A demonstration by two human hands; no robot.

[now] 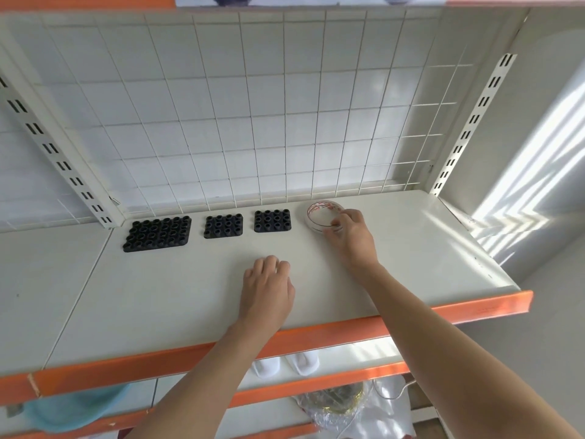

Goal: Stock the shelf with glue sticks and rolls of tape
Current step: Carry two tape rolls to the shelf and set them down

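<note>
Two hands we log first, being nearest: our left hand (267, 291) lies palm down on the bare front part of the shelf (158, 286), fingers loosely bent and close together, holding nothing. Item next, our right hand (349, 237) reaches further in, its fingertips (336, 224) curled over the near rim of a roll of tape (321, 217), which lies flat near the back of the shelf, well right of centre; we judge it is being set down or nudged into place, though whether the grip is firm we cannot tell. Item, to the left of the roll and in a row with it, three black holder trays: a small one (272, 220) just beside the roll, a second small one (223, 225), and a larger one (157, 233) at the left end. Every socket that we can see in them is empty, and no glue sticks show anywhere. Item, behind all, a white wire grid (240, 106) backs the shelf. Our reckoning: one roll of tape placed; all the glue sticks and any further rolls remain to be stocked, so the task is barely begun.
</note>
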